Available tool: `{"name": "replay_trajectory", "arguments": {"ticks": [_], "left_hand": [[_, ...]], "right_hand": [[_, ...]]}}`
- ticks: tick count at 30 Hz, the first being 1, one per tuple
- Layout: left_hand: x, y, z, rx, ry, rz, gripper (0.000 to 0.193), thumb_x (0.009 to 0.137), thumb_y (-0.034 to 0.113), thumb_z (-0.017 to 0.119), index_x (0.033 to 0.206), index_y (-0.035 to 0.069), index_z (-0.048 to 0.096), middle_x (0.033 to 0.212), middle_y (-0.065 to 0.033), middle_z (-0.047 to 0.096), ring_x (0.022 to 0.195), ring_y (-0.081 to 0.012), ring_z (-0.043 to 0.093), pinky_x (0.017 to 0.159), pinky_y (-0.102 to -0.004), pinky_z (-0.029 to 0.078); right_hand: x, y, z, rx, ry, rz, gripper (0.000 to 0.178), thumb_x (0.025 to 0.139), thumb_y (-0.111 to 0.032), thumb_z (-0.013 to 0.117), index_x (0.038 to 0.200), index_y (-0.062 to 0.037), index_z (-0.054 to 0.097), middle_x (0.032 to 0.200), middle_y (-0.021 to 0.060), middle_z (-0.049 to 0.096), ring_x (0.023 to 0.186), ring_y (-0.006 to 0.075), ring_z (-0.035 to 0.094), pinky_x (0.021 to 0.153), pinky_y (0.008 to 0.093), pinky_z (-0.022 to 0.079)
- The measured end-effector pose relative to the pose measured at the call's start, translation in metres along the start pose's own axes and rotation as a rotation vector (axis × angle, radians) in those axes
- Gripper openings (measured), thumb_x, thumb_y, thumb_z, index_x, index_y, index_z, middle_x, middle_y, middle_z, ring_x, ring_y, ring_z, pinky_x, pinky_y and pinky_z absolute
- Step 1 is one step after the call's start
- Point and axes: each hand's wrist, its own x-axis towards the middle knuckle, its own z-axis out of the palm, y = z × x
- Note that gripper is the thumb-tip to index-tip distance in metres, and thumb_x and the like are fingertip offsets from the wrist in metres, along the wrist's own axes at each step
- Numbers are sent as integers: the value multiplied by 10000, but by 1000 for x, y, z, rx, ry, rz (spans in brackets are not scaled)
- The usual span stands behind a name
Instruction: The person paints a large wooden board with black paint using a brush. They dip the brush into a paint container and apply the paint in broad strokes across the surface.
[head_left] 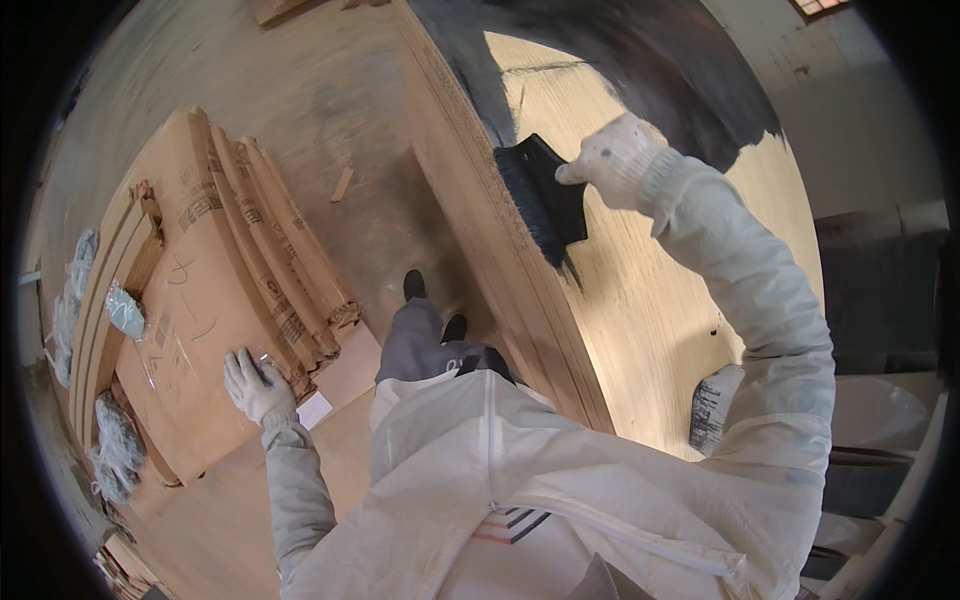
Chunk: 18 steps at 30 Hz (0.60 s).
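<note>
My right hand (pixel 622 162), in a pale knit glove, grips a wide black paintbrush (pixel 546 195) by its handle. The brush's dark bristles lie at the left edge of the top wooden panel (pixel 640 320) in a tall stack. Wet-looking black paint (pixel 690 65) covers the far part of that panel, while bare pale wood grain shows nearer to me. Off to my left, my gloved left hand (pixel 258 388) hangs over or rests on a flat cardboard package (pixel 175 330), its fingers spread and holding nothing; contact is hard to tell.
A grey, black-smeared block or pad (pixel 714 408) lies on the panel beside my right elbow. Bundles in clear plastic (pixel 118 450) sit left of the stacked cardboard. A wood scrap (pixel 342 185) lies on the dusty floor between the stacks. Dark panels (pixel 880 300) stand at the far right.
</note>
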Motion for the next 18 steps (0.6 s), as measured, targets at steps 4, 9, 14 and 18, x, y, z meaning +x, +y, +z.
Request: {"name": "replay_trajectory", "arguments": {"ticks": [4,9,14,18], "left_hand": [[-3,-2,-1,28,-11,-21,510,966,190,643,1462,81,601,1605,-164,518,1492,-397,447,1250,-523,330],[2,6,-5,40,-13,-24,515,963,182,644,1465,78,601,1602,-167,521,1491,-394,451,1253,-524,327],[5,2,-1,7,22,22,512,961,171,644,1463,79,605,1596,-171,527,1485,-395,461,1256,-527,327],[-2,-4,-2,18,7,3,505,964,167,641,1461,80,608,1596,-169,528,1484,-395,463,1259,-526,324]], "right_hand": [[-39,-19,36,-44,-211,-84,400,1012,-177,618,1369,-325,722,1131,102,784,1063,329,755,992,437,584],[-29,2,41,42,-148,33,407,1019,-166,615,1350,-368,739,1217,84,775,1144,325,733,1030,430,564],[27,42,8,91,35,175,412,1045,-121,587,1344,-355,747,1304,75,752,1192,321,712,1050,427,559],[-1,11,14,67,-181,136,438,990,-119,636,1341,-355,748,1239,98,767,1162,318,725,997,397,586]]}}
